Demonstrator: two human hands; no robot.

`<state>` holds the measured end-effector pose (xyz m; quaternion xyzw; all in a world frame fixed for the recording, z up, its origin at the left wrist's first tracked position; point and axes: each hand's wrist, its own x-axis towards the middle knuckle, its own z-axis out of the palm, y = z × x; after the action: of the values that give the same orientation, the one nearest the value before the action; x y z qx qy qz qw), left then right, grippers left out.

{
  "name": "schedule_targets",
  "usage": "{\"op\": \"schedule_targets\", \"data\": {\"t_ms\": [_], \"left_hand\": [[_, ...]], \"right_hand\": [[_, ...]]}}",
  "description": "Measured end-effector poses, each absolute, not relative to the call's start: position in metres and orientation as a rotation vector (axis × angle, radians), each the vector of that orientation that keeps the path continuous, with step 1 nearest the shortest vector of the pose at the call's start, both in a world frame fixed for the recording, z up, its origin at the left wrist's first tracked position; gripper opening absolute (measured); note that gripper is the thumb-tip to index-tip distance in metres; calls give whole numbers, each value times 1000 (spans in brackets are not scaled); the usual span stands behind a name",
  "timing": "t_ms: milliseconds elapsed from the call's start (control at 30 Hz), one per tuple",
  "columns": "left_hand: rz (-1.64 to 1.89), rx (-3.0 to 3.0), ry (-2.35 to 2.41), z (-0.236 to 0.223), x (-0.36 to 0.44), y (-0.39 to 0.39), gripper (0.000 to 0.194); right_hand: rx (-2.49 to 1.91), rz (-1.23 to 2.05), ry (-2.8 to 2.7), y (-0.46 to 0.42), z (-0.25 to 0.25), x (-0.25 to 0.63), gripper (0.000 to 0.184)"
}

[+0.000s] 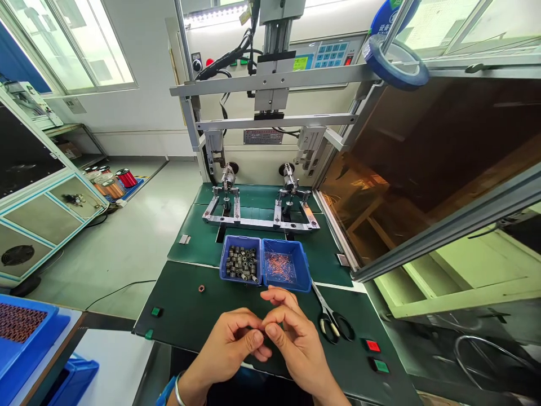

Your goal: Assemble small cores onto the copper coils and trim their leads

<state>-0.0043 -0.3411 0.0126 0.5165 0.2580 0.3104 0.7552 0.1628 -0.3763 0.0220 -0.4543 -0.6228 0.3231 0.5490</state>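
My left hand [230,347] and my right hand [296,338] meet fingertip to fingertip low over the green work surface [186,304]. Both pinch something very small between thumbs and forefingers; it is hidden by the fingers. Just beyond them stand two joined blue bins: the left bin [240,260] holds several small dark metal parts, the right bin [285,265] holds thin copper wire scraps. A small wound copper coil [202,289] lies alone on the surface to the left.
Scissors [332,321] lie right of my right hand. Red [372,345] and green [381,366] buttons sit at the front right. A winding machine fixture [260,211] stands behind the bins. An open amber-tinted door [422,169] juts at right. A blue tray [23,332] sits at left.
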Motion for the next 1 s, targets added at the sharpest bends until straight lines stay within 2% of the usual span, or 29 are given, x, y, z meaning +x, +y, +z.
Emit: {"op": "schedule_targets", "data": {"t_ms": [433,633,800,1000], "left_hand": [[658,1214,608,11,3,-344,36],[692,1169,614,5,3,-341,34],[714,1247,559,5,4,-341,28],[770,1192,570,-3,5,-331,22]], "right_hand": [[-1263,785,-1480,-380,12,165,14],[-1261,893,-1435,-376,10,165,12],[-1268,788,-1406,-378,6,160,17],[-1292,702,-1463,-375,12,176,7]]}}
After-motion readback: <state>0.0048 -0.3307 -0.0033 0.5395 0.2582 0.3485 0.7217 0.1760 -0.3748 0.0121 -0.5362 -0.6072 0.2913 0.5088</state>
